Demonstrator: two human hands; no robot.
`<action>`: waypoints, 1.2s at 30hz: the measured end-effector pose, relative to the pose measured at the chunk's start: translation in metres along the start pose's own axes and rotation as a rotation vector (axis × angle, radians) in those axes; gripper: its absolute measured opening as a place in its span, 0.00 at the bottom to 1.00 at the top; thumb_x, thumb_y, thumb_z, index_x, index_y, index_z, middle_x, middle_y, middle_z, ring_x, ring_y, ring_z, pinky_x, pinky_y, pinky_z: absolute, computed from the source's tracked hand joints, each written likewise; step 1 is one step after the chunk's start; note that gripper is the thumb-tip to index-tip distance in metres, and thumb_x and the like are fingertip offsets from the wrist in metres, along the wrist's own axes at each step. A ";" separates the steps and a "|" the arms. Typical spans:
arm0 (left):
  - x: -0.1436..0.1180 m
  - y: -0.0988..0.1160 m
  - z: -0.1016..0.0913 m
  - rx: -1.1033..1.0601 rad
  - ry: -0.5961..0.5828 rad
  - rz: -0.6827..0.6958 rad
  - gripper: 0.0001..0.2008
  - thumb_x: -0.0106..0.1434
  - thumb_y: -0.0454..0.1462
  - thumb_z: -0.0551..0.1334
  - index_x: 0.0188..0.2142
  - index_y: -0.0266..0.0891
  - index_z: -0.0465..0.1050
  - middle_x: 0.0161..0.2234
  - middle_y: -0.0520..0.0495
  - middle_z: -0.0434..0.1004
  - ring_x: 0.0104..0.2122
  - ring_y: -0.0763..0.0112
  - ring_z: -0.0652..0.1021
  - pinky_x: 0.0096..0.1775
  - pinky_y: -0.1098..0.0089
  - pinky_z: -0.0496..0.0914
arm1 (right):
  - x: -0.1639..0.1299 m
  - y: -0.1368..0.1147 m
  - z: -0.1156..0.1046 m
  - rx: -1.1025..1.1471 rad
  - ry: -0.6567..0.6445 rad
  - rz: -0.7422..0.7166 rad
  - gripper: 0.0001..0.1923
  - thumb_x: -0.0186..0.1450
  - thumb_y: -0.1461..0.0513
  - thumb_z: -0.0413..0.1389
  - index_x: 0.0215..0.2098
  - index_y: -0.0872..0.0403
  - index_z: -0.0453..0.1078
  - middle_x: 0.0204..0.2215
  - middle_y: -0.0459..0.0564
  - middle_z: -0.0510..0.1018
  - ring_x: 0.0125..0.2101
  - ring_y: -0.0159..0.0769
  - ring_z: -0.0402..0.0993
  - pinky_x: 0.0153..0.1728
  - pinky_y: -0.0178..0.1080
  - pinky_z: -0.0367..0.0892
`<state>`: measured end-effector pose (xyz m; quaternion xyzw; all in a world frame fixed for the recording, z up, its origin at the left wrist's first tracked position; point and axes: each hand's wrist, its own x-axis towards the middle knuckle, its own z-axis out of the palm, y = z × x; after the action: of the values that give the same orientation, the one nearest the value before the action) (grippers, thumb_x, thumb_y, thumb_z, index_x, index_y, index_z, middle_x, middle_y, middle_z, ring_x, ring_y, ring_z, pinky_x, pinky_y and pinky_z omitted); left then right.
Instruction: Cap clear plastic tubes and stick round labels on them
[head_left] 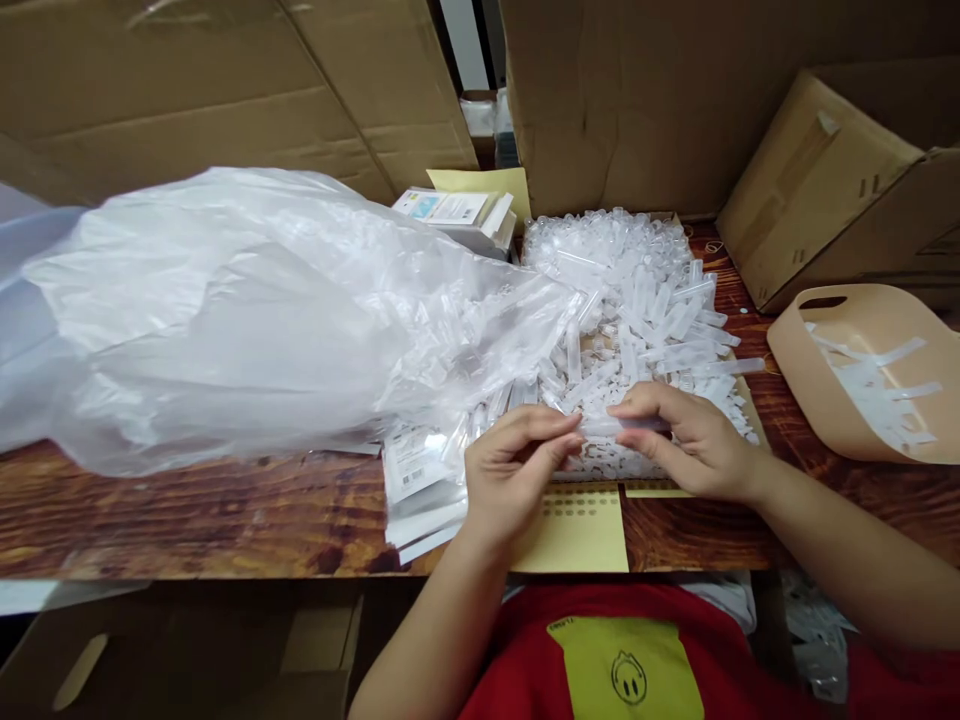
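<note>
Wooden table (225, 510), clear plastic tube (611, 426)

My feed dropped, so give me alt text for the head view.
Both hands, left hand and right hand, pinch one clear plastic tube over a heap of tubes on a wooden table. A big plastic bag lies left, a tan bin right.

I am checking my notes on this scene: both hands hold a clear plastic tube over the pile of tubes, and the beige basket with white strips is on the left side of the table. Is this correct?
Not quite. The head view shows the beige basket with white strips on the right side of the table, not the left. The rest holds: left hand and right hand hold a clear plastic tube over the pile of tubes.
</note>
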<state>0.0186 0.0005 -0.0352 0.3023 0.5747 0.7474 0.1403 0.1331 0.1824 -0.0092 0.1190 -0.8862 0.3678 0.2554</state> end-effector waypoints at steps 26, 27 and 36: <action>-0.006 0.018 0.024 -0.814 0.265 -0.637 0.17 0.43 0.44 0.83 0.31 0.43 0.84 0.33 0.50 0.87 0.29 0.77 0.82 0.26 0.83 0.72 | 0.003 -0.043 0.070 -0.407 0.332 -0.041 0.20 0.71 0.71 0.53 0.60 0.56 0.62 0.33 0.53 0.77 0.32 0.40 0.77 0.32 0.40 0.77; -0.006 0.019 0.024 -0.800 0.253 -0.627 0.17 0.44 0.45 0.82 0.32 0.44 0.84 0.34 0.51 0.87 0.29 0.78 0.82 0.26 0.83 0.72 | 0.003 -0.047 0.070 -0.312 0.354 0.027 0.19 0.72 0.70 0.52 0.60 0.54 0.62 0.34 0.52 0.77 0.33 0.38 0.78 0.33 0.39 0.78; 0.003 0.016 -0.010 0.109 0.185 -0.124 0.08 0.66 0.44 0.69 0.43 0.50 0.85 0.44 0.48 0.87 0.48 0.62 0.82 0.50 0.61 0.75 | -0.028 -0.043 0.038 -0.328 0.529 0.052 0.23 0.70 0.68 0.55 0.62 0.49 0.65 0.41 0.54 0.77 0.39 0.42 0.78 0.35 0.42 0.76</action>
<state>0.0126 -0.0103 -0.0212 0.2029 0.6425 0.7298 0.1162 0.1598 0.1253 -0.0217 -0.0463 -0.8394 0.2447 0.4832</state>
